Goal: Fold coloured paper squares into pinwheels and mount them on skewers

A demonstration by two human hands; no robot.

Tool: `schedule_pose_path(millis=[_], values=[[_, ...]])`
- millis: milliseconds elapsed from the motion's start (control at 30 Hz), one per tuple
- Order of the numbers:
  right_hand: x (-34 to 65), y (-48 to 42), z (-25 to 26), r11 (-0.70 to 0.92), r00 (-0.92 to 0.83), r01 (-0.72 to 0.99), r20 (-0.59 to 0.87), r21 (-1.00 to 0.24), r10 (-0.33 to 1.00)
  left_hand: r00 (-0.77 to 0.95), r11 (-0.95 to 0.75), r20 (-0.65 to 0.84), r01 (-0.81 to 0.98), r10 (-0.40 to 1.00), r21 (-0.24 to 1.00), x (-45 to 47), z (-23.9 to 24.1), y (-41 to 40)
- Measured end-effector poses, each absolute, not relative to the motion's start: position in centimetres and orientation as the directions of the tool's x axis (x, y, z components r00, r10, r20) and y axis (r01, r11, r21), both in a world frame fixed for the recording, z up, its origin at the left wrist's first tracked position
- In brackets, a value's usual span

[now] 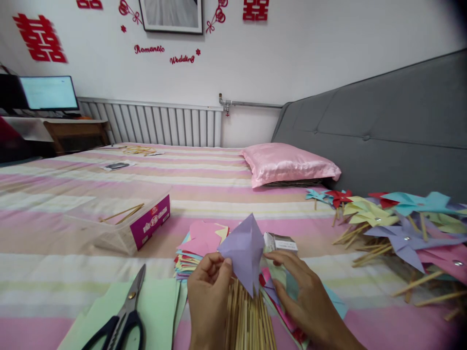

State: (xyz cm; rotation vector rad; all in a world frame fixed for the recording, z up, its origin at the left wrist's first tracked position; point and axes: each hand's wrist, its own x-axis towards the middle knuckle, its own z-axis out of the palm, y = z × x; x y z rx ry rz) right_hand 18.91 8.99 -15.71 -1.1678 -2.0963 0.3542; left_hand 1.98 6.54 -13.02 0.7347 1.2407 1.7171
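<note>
My left hand (207, 287) is closed in a pinch on a folded lilac paper piece (243, 253), held upright over a bundle of wooden sticks (248, 318). My right hand (301, 291) lies to its right with fingers stretched out on coloured paper sheets (288, 287), fingertips close to the lilac piece and to a small silvery box (280, 241). A stack of cut coloured paper squares (199, 245), pink on top, lies just behind my left hand.
Black-handled scissors (122, 316) rest on green paper (156, 304) at the lower left. A clear plastic box (126, 221) with sticks stands left of centre. Finished paper pinwheels (404, 228) are heaped at the right. A pink pillow (288, 163) lies by the grey headboard (383, 121).
</note>
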Motion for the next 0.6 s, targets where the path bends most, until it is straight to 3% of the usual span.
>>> schedule_pose_path(millis=[167, 367, 467, 600], values=[[19.0, 9.0, -15.7, 0.551, -0.26, 0.628, 0.52, -0.55, 0.814, -0.517, -0.138, -0.039, -0.299, 0.855, 0.944, 1.0, -13.5, 7.1], [19.8, 8.9, -15.1, 0.497, 0.008, 0.775, 0.791, -0.391, 0.611, -0.496, -0.168, -0.104, -0.473, 0.862, 0.865, 0.6, -13.6, 7.4], [20.0, 9.1, -15.2, 0.514, -0.125, 0.778, 0.713, -0.362, 0.69, -0.486, -0.17, -0.131, -0.526, 0.864, 0.834, 0.6, -13.4, 7.3], [19.3, 9.0, -15.1, 0.552, -0.348, 0.685, 0.452, -0.475, 0.821, -0.472, -0.169, -0.137, -0.55, 0.871, 0.818, 0.6, -13.4, 7.2]])
